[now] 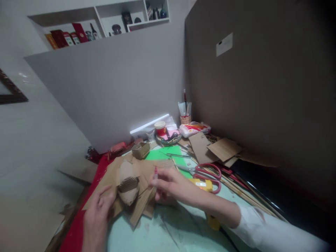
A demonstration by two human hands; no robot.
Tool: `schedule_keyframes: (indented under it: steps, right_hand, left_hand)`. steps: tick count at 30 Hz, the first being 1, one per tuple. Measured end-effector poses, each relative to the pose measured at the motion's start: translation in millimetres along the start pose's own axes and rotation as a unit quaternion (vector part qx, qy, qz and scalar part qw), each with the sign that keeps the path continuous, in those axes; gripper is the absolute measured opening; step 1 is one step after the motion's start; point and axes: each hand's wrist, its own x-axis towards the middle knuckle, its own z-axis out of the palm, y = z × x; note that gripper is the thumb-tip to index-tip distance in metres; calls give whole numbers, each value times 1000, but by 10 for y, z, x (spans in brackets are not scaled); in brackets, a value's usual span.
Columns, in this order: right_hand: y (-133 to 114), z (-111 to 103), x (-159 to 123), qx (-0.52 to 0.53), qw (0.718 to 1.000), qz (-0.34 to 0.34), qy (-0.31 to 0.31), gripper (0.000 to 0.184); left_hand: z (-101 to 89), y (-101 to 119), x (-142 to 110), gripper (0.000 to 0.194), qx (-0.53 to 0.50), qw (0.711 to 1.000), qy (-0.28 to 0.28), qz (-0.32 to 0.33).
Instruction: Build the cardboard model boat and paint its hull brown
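Over a pale tabletop [123, 238], right grip [169, 182] pinches a small tube [155, 173]; left grip [101, 206] unclear.

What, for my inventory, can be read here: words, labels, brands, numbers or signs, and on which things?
No text is legible.
Round red paper cup: markings blurred.
Red-and-white plastic packet: print blurred.
White label on yellow plastic tool: too small.
Upright red-and-white boxes: blurred.
Small pink-tipped object in the right hand: nothing discernible.
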Motion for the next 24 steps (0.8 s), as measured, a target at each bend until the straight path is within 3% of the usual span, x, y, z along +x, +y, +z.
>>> schedule_keyframes:
  steps: [3, 7, 10, 13, 18, 24]
  right_hand:
    - [-63, 14, -22, -1, 999, -37, 11, 20]
    - [-137, 83, -58, 30, 995, -97, 24, 26]
    - [-155, 156, -98, 78, 989, -118, 29, 28]
    - [-146, 206, -144, 114, 983, -141, 34, 29]
    - [-133, 235, -188, 137, 977, -164, 20, 25]
    - [-101, 258, -181, 139, 974, -180, 7, 22]
  left_hand:
    - [-20, 147, -151, 36, -126, 992, -30, 4]
    - [18, 321, -388, 22, -195, 977, -90, 14]
    - [57, 399, -543, 24, -228, 958, -174, 11]
    - [62, 429, -629, 29, -235, 945, -223, 33]
    - [34, 392, -640, 42, -243, 937, -250, 11]
    - [43, 346, -673, 41, -225, 939, -258, 11]
